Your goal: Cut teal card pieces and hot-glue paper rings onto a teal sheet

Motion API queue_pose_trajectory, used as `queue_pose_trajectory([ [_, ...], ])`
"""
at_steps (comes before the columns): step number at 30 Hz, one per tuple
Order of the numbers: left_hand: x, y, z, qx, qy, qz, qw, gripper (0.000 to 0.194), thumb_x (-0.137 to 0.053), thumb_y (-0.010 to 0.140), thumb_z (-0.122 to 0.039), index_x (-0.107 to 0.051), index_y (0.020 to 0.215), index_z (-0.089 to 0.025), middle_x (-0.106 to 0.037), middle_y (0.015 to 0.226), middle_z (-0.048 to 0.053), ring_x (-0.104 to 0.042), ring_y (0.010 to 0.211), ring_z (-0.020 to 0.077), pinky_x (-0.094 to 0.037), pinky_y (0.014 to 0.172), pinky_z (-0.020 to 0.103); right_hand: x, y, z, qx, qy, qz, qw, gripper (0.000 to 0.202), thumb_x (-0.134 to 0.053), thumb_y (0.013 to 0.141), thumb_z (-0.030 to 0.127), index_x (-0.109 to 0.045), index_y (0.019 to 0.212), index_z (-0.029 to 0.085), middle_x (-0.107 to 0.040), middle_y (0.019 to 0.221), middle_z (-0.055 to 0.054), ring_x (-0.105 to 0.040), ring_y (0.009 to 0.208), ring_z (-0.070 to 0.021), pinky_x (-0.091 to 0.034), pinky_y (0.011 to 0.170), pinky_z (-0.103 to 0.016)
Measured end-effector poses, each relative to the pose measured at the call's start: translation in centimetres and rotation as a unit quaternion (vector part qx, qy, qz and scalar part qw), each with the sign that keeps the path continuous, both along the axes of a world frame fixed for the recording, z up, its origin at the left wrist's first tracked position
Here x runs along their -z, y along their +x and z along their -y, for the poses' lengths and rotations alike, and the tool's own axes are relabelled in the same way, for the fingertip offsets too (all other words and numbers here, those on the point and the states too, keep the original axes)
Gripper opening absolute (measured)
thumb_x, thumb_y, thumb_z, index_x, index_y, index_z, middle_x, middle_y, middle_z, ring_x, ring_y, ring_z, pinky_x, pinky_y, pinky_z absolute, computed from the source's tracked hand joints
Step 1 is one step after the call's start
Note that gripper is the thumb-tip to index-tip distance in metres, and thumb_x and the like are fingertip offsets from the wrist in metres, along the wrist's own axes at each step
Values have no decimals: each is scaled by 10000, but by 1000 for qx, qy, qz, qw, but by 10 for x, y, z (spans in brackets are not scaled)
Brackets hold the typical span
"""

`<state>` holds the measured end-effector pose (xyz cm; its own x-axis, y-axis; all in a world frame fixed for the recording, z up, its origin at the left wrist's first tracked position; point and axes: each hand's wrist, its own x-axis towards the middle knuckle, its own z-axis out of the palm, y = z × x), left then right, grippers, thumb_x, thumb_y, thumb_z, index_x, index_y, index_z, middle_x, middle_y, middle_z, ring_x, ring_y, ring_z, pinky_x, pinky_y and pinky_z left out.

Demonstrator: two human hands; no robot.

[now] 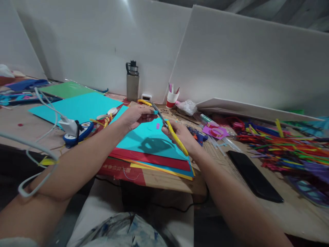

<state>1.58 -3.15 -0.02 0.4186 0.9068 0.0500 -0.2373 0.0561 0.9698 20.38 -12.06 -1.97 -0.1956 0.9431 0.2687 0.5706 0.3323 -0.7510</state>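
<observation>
My left hand [138, 116] is closed in a pinch on a small teal piece [155, 112], probably paper. My right hand [180, 135] grips yellow-handled scissors [178, 138], whose metal blades point up and left, close to the teal piece. Whether the blades touch it I cannot tell. Below both hands lies a turquoise sheet [136, 137] on top of red, blue and yellow sheets [164, 160]. A tiny purple scrap [158, 126] rests on the turquoise sheet, and the shadow of my hands falls across it.
A grey bottle [132, 84] and a paper cup [172, 97] with pens stand at the back. On the left are a second turquoise sheet [77, 108], a blue device [79, 133] and a white cable [42, 147]. To the right lie a black phone [254, 175] and colourful strips [288, 147].
</observation>
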Motion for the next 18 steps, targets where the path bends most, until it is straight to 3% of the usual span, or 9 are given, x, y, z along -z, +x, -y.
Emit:
queue_pose_trajectory([
  [9,-2,-6,-3,16,-7,-16,1000,70,-717,651,-134,-666,686,-101,-681,706,63,-677,711,161,-521,712,289,-2,1,0,-11,-14,-34,999,389,-597,785,574,-589,833,188,-488,642,21,-407,544,-91,-333,498,-231],
  [13,3,0,0,27,-12,10,1000,76,-714,668,-156,-666,701,-106,-694,746,72,-676,755,158,-494,661,249,6,-3,-6,40,-10,-155,987,441,-599,776,591,-542,1008,220,-477,645,44,-389,475,-75,-329,434,-222],
  [18,10,11,12,35,-14,-4,999,107,-741,668,-206,-703,742,-140,-697,814,51,-646,768,130,-452,634,228,7,-7,-9,51,64,-248,965,505,-656,743,540,-442,1106,262,-537,826,22,-453,526,-74,-390,453,-231],
])
